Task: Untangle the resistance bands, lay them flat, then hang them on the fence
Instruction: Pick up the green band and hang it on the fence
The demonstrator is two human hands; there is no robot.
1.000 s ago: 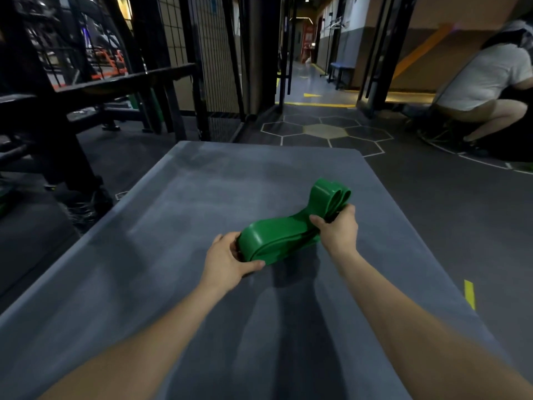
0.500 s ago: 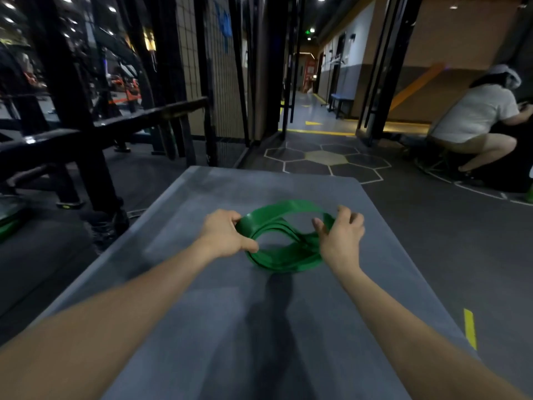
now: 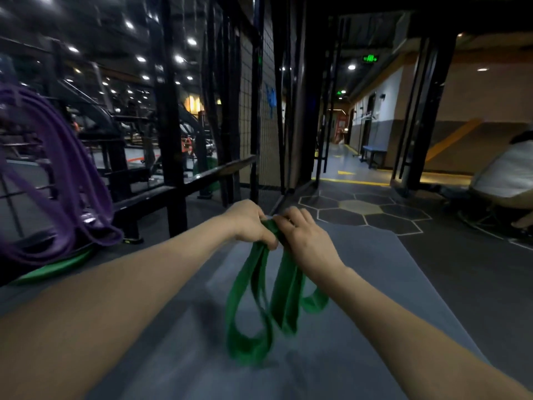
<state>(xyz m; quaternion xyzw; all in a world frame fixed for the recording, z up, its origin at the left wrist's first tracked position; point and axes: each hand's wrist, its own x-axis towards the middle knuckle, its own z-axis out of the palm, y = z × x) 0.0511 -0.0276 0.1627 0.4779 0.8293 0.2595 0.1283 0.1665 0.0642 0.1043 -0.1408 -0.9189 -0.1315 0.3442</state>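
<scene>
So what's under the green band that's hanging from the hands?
Under the green band lies the grey mat. The left hand and right hand grip its top. The band's blurred bottom loops hide the mat beneath them.

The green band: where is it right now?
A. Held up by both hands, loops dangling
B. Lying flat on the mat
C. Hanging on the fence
A: the left hand and right hand grip the green band at its top, loops dangling above the grey mat.

1 green band, 1 purple band, 2 hands
</scene>
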